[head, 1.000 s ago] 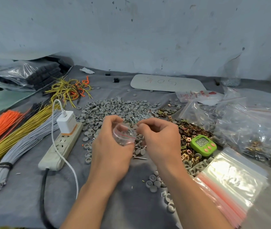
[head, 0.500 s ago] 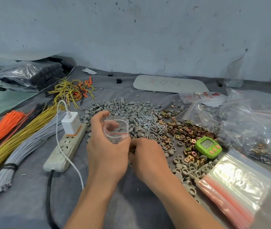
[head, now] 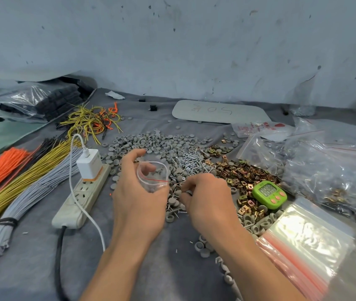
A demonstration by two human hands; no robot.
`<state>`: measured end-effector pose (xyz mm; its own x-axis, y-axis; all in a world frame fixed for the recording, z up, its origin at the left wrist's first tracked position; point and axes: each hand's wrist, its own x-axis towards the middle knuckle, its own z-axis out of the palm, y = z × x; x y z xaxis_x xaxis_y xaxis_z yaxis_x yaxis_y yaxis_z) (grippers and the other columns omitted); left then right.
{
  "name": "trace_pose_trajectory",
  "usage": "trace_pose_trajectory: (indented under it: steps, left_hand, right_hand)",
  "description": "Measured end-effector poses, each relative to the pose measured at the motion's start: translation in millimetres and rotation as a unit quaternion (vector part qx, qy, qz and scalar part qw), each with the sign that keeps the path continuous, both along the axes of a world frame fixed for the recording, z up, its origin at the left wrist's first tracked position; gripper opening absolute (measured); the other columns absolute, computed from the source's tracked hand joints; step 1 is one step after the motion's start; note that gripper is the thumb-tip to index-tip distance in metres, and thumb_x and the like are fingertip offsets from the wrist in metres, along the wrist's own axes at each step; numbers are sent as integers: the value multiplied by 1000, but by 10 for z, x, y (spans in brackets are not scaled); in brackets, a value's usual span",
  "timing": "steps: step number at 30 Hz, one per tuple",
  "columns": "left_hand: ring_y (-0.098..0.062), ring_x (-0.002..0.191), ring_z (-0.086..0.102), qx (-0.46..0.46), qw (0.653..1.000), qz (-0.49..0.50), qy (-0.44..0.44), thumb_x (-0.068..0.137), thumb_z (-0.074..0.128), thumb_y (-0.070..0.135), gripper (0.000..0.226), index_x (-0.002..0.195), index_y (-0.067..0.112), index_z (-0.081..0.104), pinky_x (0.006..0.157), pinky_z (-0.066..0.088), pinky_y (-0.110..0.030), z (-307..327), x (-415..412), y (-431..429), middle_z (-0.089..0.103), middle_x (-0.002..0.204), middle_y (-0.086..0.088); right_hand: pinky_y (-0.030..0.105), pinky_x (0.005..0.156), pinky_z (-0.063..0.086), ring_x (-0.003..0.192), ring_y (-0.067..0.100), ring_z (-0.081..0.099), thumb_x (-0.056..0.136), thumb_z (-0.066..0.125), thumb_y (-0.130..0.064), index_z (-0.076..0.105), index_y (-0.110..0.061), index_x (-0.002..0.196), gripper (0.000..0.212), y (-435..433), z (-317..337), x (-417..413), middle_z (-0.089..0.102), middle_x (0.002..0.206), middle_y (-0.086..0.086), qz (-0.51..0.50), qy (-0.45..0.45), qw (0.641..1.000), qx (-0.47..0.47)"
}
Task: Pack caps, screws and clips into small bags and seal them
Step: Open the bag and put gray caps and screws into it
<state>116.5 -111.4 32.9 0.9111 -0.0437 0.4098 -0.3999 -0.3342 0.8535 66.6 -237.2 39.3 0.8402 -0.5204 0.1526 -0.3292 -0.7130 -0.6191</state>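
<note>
A small bag is gripped in the left hand over the middle of the tabletop. Its mouth is held open and turned upward, and its contents cannot be made out. The right hand is curled over caps just beside it; whether anything is pinched cannot be told. Screws and clips are heaped toward the right edge, where larger bags hold clips.

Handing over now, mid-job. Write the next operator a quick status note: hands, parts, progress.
Left hand grips a small bag, mouth open, unsealed; contents unclear.
Right hand curls down among loose caps and screws; whether it pinches one is unclear.
Clips lie piled to the right, empty bags nearer.
Done: bag opened. Left: fill it, seal it.
</note>
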Motion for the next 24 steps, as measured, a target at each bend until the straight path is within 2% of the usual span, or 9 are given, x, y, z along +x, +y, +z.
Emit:
trace_pose_trajectory:
  steps: [2, 5, 8, 11, 14, 16, 18, 21, 24]
  left_hand:
    - [2, 87, 62, 25, 1000, -7, 3, 74, 79, 14, 72, 120, 55, 42, 73, 43, -21, -9, 4, -1, 65, 97, 28]
    - [-8, 93, 60, 91, 995, -34, -1, 76, 77, 15, 73, 125, 54, 41, 71, 37, -24, -12, -24, -20, 65, 103, 22]
    - [-13, 99, 59, 142, 988, -59, -18, 77, 78, 15, 77, 130, 55, 39, 78, 37, -29, -9, -55, -59, 64, 108, 16]
    - [-13, 108, 60, 186, 977, -99, -44, 80, 75, 14, 77, 137, 52, 39, 84, 43, -27, -22, -86, -121, 64, 113, 14]
    - [-9, 106, 61, 191, 974, -110, -57, 78, 71, 13, 78, 140, 50, 41, 78, 37, -17, -33, -106, -157, 65, 111, 16]
    - [-8, 100, 62, 181, 975, -116, -53, 79, 69, 13, 77, 139, 52, 41, 72, 36, -14, -38, -107, -151, 66, 106, 15]
    - [-8, 98, 63, 173, 976, -122, -47, 82, 67, 15, 75, 139, 54, 39, 71, 39, -14, -42, -106, -133, 67, 106, 14]
    - [-7, 91, 64, 141, 984, -104, -35, 82, 70, 15, 73, 134, 56, 39, 70, 44, -22, -37, -77, -94, 67, 100, 14]
    - [7, 84, 60, 100, 993, -59, -20, 76, 80, 16, 77, 127, 58, 40, 66, 40, -6, -23, -33, -48, 65, 92, 24]
  right_hand:
    - [27, 71, 56, 75, 9, 68, 96, 65, -14, 78, -30, 98, 20, -25, -19, -24, 71, 83, -12, 9, -23, 999, 28]
    - [22, 72, 60, 73, -2, 72, 93, 70, -11, 80, -29, 102, 22, -39, 40, -93, 77, 83, -15, 24, -152, 981, 119]
    - [21, 62, 59, 68, 2, 74, 79, 80, -3, 81, -26, 85, 24, -53, 129, -142, 77, 75, -14, 62, -242, 946, 205]
    - [18, 62, 57, 66, 2, 73, 76, 81, 2, 83, -23, 79, 25, -23, 169, -154, 77, 71, -13, 106, -244, 942, 207]
    - [16, 53, 48, 55, -2, 63, 80, 76, -2, 79, -20, 69, 22, 21, 131, -141, 71, 60, -13, 137, -204, 950, 193]
    - [22, 49, 43, 50, 2, 54, 83, 71, -6, 73, -21, 63, 25, 27, 95, -122, 65, 55, -8, 145, -183, 960, 153]
    - [31, 53, 49, 54, 9, 60, 85, 69, -9, 75, -22, 67, 23, 30, 85, -114, 68, 59, -7, 153, -171, 965, 130]
    - [23, 55, 53, 60, 4, 68, 87, 72, -11, 84, -29, 82, 21, 35, 110, -134, 75, 68, -16, 103, -229, 953, 170]
    - [18, 50, 49, 51, 4, 63, 87, 71, -17, 82, -32, 78, 20, -70, 150, -173, 73, 66, -17, 11, -266, 948, 177]
